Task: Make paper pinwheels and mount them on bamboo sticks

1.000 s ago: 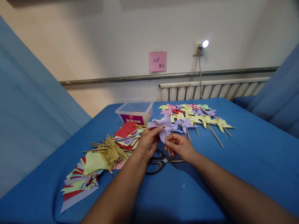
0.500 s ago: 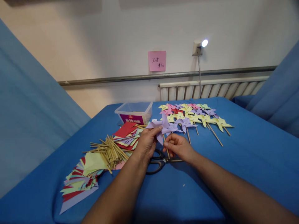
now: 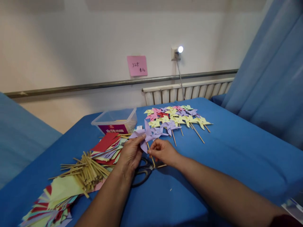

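Note:
My left hand (image 3: 132,153) pinches the paper blades of a purple pinwheel (image 3: 148,132) between thumb and fingers. Its thin wooden stick (image 3: 151,155) slants down toward me, and my right hand (image 3: 164,152) has closed fingertips on it just below the blades. Under my hands lie black-handled scissors (image 3: 141,176), partly covered by my left hand and the stick. Just behind the held pinwheel are other purple pinwheels (image 3: 170,126) on the table.
Rows of finished pinwheels (image 3: 189,119) lie at the back right of the blue-covered table (image 3: 227,170). To the left are a clear plastic box (image 3: 113,118), a red-topped paper stack (image 3: 105,142), loose sticks (image 3: 91,171) and fanned coloured papers (image 3: 50,205). A blue curtain (image 3: 267,63) hangs at right.
The view has turned to the right, so everything sits further left in the picture. Both hands keep their hold on the purple pinwheel, with little visible change.

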